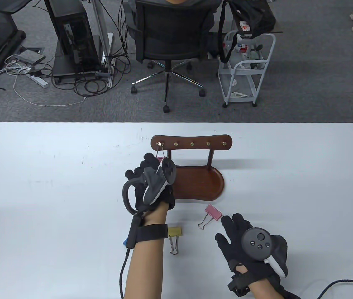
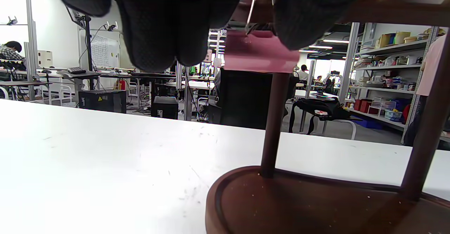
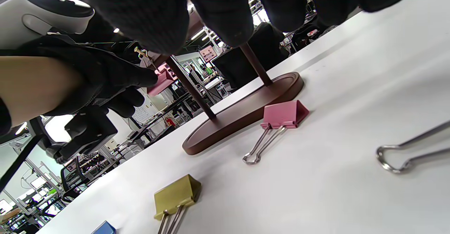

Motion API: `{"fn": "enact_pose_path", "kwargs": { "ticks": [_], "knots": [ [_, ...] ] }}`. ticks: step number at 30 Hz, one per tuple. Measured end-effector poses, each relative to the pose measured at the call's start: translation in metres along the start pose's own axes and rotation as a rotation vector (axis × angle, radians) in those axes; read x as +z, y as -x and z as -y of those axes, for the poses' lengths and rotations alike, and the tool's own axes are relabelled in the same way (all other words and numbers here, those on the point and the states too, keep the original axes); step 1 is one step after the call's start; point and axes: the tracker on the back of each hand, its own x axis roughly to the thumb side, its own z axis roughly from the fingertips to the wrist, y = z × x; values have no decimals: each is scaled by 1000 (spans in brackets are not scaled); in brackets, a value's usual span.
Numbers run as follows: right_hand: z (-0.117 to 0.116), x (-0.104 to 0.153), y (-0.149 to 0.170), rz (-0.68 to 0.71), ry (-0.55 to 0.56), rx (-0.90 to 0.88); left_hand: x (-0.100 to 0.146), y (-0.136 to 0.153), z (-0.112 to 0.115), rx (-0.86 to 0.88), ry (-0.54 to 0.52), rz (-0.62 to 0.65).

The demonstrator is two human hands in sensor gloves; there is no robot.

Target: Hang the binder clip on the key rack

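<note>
The brown wooden key rack stands mid-table on an oval base, with several brass hooks along its top bar. My left hand holds a pink binder clip from both sides. The clip's wire handle hangs at the leftmost hook. The right wrist view shows a left-hand finger touching this clip. My right hand rests open near the table's front right, fingers spread, holding nothing.
A second pink clip lies in front of the rack base, close to my right fingertips. A yellow clip and a blue clip lie by my left forearm. Another clip's wire handle shows under my right hand.
</note>
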Motion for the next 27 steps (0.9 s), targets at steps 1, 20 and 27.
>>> {"fn": "enact_pose_path", "kwargs": {
  "ticks": [1, 20, 27],
  "knots": [
    [0, 0, 0, 0, 0, -1, 0, 0, 0, -3, -1, 0],
    [-3, 0, -3, 23, -4, -9, 14, 17, -30, -13, 0, 82],
    [-3, 0, -2, 15, -1, -14, 29, 32, -52, -18, -14, 155]
  ]
}}
